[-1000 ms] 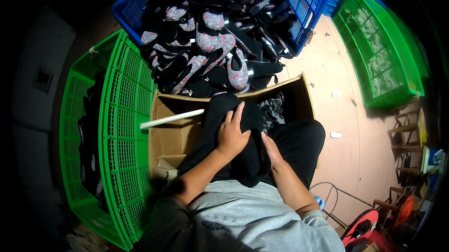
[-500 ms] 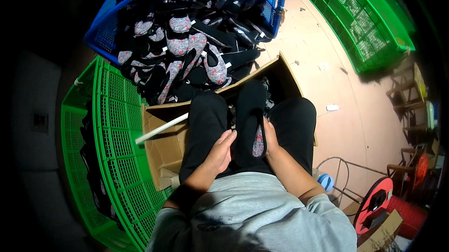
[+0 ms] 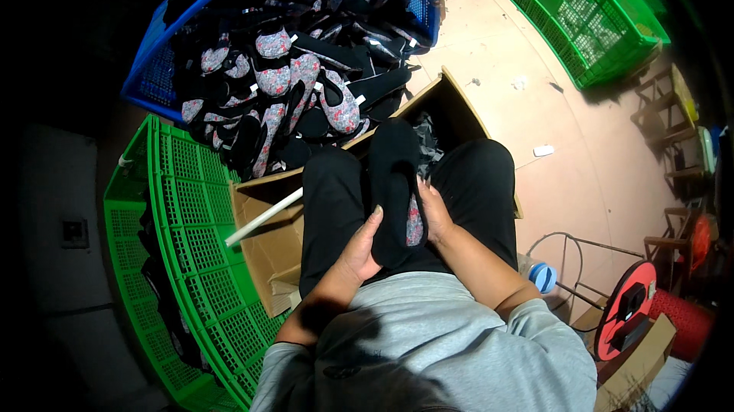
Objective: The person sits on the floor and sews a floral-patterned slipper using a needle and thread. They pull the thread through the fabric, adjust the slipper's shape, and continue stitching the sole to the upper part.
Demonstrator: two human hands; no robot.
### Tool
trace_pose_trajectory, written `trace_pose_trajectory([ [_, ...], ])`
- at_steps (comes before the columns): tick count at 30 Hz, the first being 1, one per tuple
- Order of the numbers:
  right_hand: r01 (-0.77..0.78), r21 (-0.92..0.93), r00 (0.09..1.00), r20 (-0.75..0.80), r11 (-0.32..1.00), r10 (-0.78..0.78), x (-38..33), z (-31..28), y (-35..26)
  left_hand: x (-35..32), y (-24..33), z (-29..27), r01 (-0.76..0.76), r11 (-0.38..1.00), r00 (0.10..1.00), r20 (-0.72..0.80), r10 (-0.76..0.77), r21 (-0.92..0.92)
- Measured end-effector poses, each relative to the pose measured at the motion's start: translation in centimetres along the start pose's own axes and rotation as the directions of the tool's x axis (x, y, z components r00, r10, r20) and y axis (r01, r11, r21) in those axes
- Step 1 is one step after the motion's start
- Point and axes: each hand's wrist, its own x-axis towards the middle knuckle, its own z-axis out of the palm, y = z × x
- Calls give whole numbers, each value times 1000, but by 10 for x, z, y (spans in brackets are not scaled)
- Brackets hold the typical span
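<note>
A black cloth shoe (image 3: 394, 175) is held over my lap, its toe pointing away from me and grey-and-red floral lining showing in its opening. On its left side, near the heel, my left hand (image 3: 361, 250) grips it with the thumb along the edge and the fingers partly hidden beneath. My right hand (image 3: 436, 213) holds the right side, its fingertips hidden behind the shoe. Beyond my knees, a heap of similar shoes (image 3: 306, 76) with floral linings lies partly in a blue plastic crate (image 3: 145, 79).
A cardboard box (image 3: 271, 240) with dark scraps stands under and around my legs, a pale stick (image 3: 264, 217) across its left part. Green crates stand left (image 3: 195, 236) and far right (image 3: 581, 22). At right are a blue-lidded jar (image 3: 543, 278) and a red disc-topped stand (image 3: 623, 313).
My left hand has closed onto the heel side of the shoe, having been slightly apart from it. The shoe has turned a little, and the whole view has shifted slightly.
</note>
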Motion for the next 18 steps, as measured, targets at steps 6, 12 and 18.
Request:
trace_pose_trajectory([
  [6, 13, -39, 999, 52, 999, -11, -2, -1, -4, -7, 32, 22, 6, 952, 986, 161, 46, -307],
  [12, -7, -27, 1000, -5, 1000, 7, 1, -1, -2, -18, 70, 45, 97, 792, 964, 253, 75, -603],
  [18, -13, -25, 1000, -7, 1000, 13, 1, -2, -1, -21, 80, 56, 92, 706, 979, 193, 64, -702],
])
